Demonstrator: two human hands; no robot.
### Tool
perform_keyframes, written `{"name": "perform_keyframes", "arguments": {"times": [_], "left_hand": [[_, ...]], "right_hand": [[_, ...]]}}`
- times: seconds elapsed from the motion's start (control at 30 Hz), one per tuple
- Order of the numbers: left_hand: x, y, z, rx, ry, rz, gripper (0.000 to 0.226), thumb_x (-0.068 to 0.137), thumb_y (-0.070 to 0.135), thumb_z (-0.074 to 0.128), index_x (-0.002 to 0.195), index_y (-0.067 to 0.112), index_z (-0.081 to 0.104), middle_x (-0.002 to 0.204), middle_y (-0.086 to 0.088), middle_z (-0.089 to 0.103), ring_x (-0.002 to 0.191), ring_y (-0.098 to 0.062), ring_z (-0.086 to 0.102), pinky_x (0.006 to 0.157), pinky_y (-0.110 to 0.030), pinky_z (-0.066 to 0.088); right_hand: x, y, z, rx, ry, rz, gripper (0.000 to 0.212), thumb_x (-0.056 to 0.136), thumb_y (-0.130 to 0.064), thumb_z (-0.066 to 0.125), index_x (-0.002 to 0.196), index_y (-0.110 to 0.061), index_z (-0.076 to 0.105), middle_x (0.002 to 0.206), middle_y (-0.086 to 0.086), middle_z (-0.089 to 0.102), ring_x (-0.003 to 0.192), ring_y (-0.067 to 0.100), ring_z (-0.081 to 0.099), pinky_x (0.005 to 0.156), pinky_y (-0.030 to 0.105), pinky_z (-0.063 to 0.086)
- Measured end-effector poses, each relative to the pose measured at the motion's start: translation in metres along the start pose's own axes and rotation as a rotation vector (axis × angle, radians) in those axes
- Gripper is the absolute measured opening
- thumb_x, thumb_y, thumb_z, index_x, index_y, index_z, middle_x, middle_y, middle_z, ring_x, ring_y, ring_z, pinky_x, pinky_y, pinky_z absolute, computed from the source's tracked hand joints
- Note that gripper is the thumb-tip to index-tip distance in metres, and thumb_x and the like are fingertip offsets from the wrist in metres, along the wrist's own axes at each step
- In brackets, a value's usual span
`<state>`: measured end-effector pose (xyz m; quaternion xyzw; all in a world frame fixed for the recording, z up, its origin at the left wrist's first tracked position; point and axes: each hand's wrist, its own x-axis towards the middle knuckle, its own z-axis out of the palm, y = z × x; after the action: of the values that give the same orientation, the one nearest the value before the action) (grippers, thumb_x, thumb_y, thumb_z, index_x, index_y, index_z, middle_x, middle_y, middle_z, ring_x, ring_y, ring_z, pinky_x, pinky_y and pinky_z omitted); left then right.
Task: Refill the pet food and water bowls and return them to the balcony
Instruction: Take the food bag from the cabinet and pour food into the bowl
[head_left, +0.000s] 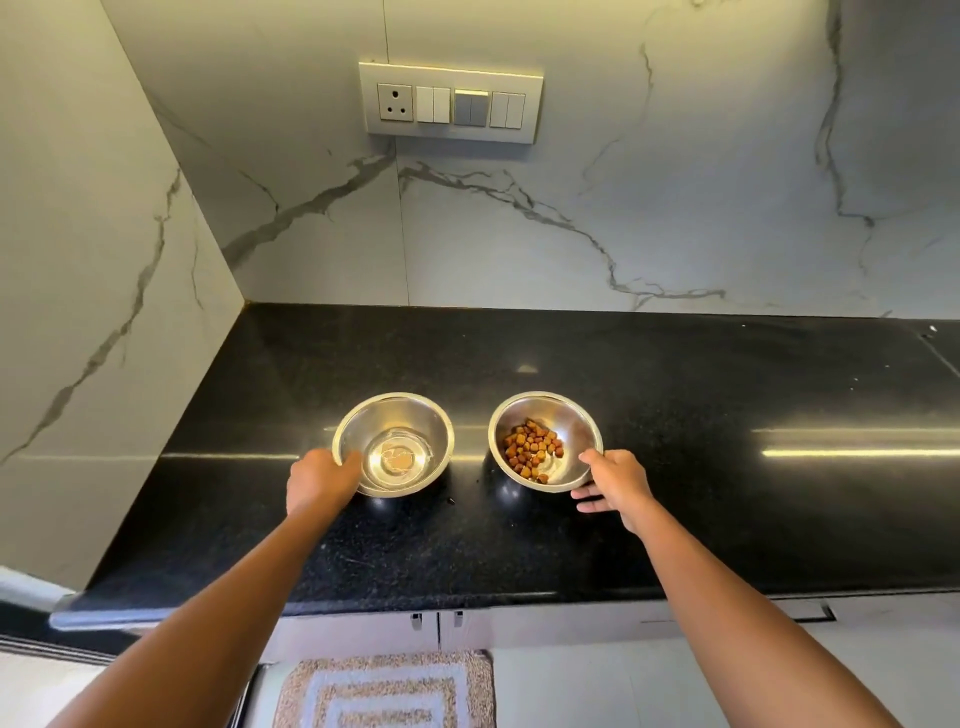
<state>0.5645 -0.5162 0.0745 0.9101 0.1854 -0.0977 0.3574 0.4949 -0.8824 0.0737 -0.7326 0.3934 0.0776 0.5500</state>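
On the black counter (675, 467), left hand (319, 480) grip clamps the water bowl (393, 444); right hand (615, 486) grip clamps the kibble bowl (545, 440).

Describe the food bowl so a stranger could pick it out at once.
On the black countertop below the wall switch panel, two steel bowls sit side by side. The food bowl is the one at the right hand. It holds brown kibble; its neighbour, the water bowl, holds only clear liquid.

Home kitchen: black countertop (675, 415), marble backsplash (623, 182)
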Motion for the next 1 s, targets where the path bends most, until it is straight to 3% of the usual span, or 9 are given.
{"name": "perform_keyframes", "arguments": {"times": [0.1, 0.23, 0.33, 0.43, 0.5, 0.6, 0.73, 0.9, 1.0], "left_hand": [[-0.007, 0.000, -0.005, 0.114, 0.056, 0.038, 0.042, 0.094, 0.045, 0.054, 0.087, 0.005, 0.065, 0.083, -0.011, 0.067, 0.077, -0.032, 0.062, 0.065, -0.034, 0.044], [-0.010, 0.004, -0.014, 0.154, 0.072, 0.063, 0.043, 0.093, 0.045, 0.054, 0.100, 0.004, 0.065, 0.098, -0.017, 0.070, 0.092, -0.038, 0.066, 0.070, -0.037, 0.048], [-0.013, 0.011, -0.023, 0.198, 0.072, 0.102, 0.047, 0.093, 0.043, 0.058, 0.113, 0.000, 0.062, 0.110, -0.022, 0.069, 0.105, -0.040, 0.064, 0.081, -0.044, 0.053], [-0.023, 0.020, -0.034, 0.244, 0.097, 0.160, 0.048, 0.091, 0.039, 0.059, 0.119, 0.000, 0.058, 0.121, -0.022, 0.065, 0.116, -0.041, 0.058, 0.093, -0.047, 0.049], [-0.029, 0.029, -0.044, 0.287, 0.114, 0.239, 0.042, 0.091, 0.036, 0.058, 0.118, 0.003, 0.057, 0.122, -0.020, 0.064, 0.116, -0.039, 0.056, 0.095, -0.047, 0.048], [-0.036, 0.054, -0.061, 0.374, 0.174, 0.413, 0.030, 0.091, 0.033, 0.054, 0.110, 0.009, 0.056, 0.119, -0.014, 0.063, 0.113, -0.034, 0.055, 0.093, -0.043, 0.047], [-0.044, 0.109, -0.090, 0.417, 0.356, 0.699, 0.020, 0.088, 0.029, 0.055, 0.102, 0.014, 0.055, 0.111, -0.010, 0.061, 0.105, -0.028, 0.054, 0.091, -0.038, 0.046], [-0.063, 0.187, -0.142, 0.360, 0.540, 1.056, 0.043, 0.087, 0.028, 0.062, 0.124, 0.010, 0.051, 0.126, -0.017, 0.050, 0.115, -0.033, 0.048, 0.098, -0.043, 0.044], [-0.076, 0.234, -0.187, 0.354, 0.661, 1.176, 0.052, 0.086, 0.025, 0.063, 0.131, 0.001, 0.053, 0.141, -0.030, 0.049, 0.129, -0.047, 0.048, 0.105, -0.055, 0.042]], "right_hand": [[-0.004, -0.002, 0.000, -0.065, 0.058, -0.028, 0.023, 0.102, -0.034, 0.062, 0.109, -0.012, 0.059, 0.097, 0.010, 0.071, 0.084, 0.024, 0.077, 0.068, 0.041, 0.067], [-0.015, -0.007, 0.001, -0.307, 0.192, -0.162, 0.034, 0.095, -0.044, 0.064, 0.109, -0.013, 0.066, 0.101, 0.006, 0.071, 0.094, 0.024, 0.069, 0.088, 0.046, 0.061], [-0.029, -0.016, 0.002, -0.434, 0.251, -0.254, 0.056, 0.095, -0.044, 0.067, 0.136, -0.007, 0.056, 0.134, 0.013, 0.063, 0.122, 0.032, 0.062, 0.095, 0.040, 0.052], [-0.046, -0.024, 0.006, -0.520, 0.294, -0.316, 0.081, 0.095, -0.047, 0.066, 0.155, -0.002, 0.036, 0.162, 0.018, 0.038, 0.151, 0.034, 0.036, 0.118, 0.045, 0.040], [-0.059, -0.032, 0.009, -0.554, 0.287, -0.354, 0.088, 0.097, -0.051, 0.063, 0.162, -0.006, 0.024, 0.171, 0.017, 0.021, 0.160, 0.032, 0.017, 0.126, 0.047, 0.030], [-0.082, -0.055, 0.011, -0.601, 0.272, -0.455, 0.089, 0.100, -0.043, 0.063, 0.166, -0.011, 0.013, 0.175, 0.014, 0.003, 0.162, 0.029, 0.000, 0.128, 0.045, 0.020], [-0.114, -0.100, 0.010, -0.682, 0.359, -0.695, 0.081, 0.102, -0.036, 0.061, 0.164, -0.011, 0.016, 0.175, 0.015, -0.001, 0.162, 0.030, -0.002, 0.129, 0.041, 0.019], [-0.155, -0.174, 0.004, -0.746, 0.531, -1.044, 0.073, 0.099, -0.029, 0.065, 0.159, -0.011, 0.027, 0.173, 0.017, 0.007, 0.162, 0.034, 0.006, 0.126, 0.046, 0.031], [-0.179, -0.225, -0.001, -0.772, 0.619, -1.183, 0.077, 0.099, -0.028, 0.065, 0.162, -0.011, 0.024, 0.175, 0.015, 0.003, 0.162, 0.032, 0.004, 0.127, 0.041, 0.019]]}}
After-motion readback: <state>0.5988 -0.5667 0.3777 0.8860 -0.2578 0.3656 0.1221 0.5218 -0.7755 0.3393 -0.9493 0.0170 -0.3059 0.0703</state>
